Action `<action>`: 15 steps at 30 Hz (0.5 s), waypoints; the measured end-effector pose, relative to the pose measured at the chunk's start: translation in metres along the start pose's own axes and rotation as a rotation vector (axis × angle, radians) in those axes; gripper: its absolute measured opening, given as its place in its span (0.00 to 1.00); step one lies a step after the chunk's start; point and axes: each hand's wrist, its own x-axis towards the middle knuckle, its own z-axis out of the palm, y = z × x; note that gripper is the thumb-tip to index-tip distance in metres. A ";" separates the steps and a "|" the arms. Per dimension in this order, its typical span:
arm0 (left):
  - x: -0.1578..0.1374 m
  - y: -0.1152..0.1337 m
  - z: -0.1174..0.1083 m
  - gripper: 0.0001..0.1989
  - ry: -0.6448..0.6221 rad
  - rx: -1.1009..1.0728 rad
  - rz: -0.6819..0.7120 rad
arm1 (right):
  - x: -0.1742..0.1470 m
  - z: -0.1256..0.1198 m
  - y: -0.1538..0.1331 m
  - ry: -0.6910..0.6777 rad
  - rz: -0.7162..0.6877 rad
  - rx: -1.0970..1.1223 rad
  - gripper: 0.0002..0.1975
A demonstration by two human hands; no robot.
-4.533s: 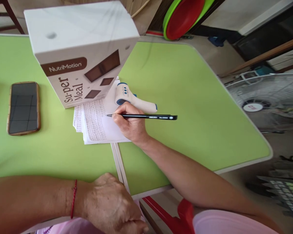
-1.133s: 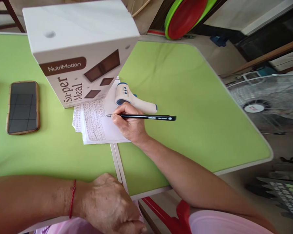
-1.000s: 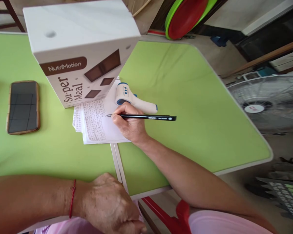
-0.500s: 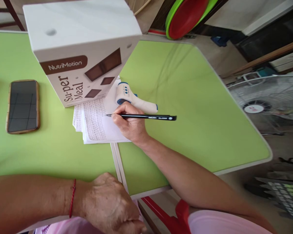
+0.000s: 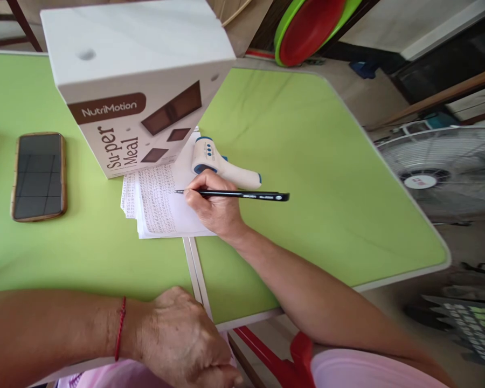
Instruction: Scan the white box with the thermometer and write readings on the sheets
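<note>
My right hand (image 5: 216,207) pinches a slim black pen (image 5: 246,194), its tip on the written sheet of paper (image 5: 157,202). Dense rows of handwriting cover the left part of that sheet; the part nearer my hand is blank. More sheets lie under it. Just beyond my fingers, a white and blue infrared thermometer (image 5: 226,164) rests on its side, on the paper and table. My left hand (image 5: 186,339), with a red cord at the wrist, lies closed at the table's near edge. Its fingers curl under, partly hidden, and no object shows in them.
A tall white NutriMotion box (image 5: 137,97) stands over the far part of the papers. Left of it a phone (image 5: 39,177) lies face up on the green table (image 5: 327,178). A seam crosses the tabletop. Off the right side stands a fan (image 5: 436,178).
The pen's back end has dipped slightly and shifted a little left, while its tip stays at about the same spot. My left hand has not visibly moved.
</note>
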 end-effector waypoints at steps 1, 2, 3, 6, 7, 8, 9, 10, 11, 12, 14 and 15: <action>0.000 0.000 0.000 0.23 0.002 -0.006 -0.001 | 0.000 0.000 0.000 0.002 0.006 0.000 0.08; 0.000 0.000 0.000 0.23 0.006 -0.011 -0.002 | 0.000 -0.001 0.001 0.005 0.014 0.001 0.08; 0.000 0.000 0.001 0.23 0.007 -0.017 -0.002 | 0.000 -0.001 0.001 0.006 0.024 0.003 0.08; 0.000 0.000 0.001 0.24 0.004 -0.029 -0.003 | -0.001 -0.002 0.002 0.000 0.062 0.021 0.07; 0.000 0.000 0.001 0.24 0.005 -0.033 -0.006 | -0.001 -0.003 0.001 -0.006 0.067 0.036 0.07; 0.000 0.000 0.001 0.24 0.011 -0.037 -0.007 | -0.002 -0.004 0.000 -0.010 0.061 0.049 0.05; -0.001 -0.001 0.001 0.23 0.024 -0.042 -0.007 | -0.002 -0.006 -0.002 -0.012 0.043 0.046 0.03; -0.001 -0.001 0.002 0.23 0.043 -0.047 -0.002 | -0.002 -0.008 -0.005 -0.011 0.005 0.022 0.02; -0.002 -0.002 0.003 0.23 0.064 -0.055 0.006 | -0.002 -0.011 -0.008 -0.008 -0.058 -0.025 0.03; -0.003 -0.002 0.004 0.22 0.091 -0.065 0.018 | -0.003 -0.014 -0.011 -0.005 -0.144 -0.093 0.05; -0.002 -0.004 0.004 0.21 0.162 -0.091 0.061 | -0.003 -0.020 -0.018 -0.024 -0.332 -0.276 0.07; -0.001 -0.004 0.004 0.21 0.208 -0.107 0.093 | -0.003 -0.023 -0.021 -0.047 -0.412 -0.384 0.07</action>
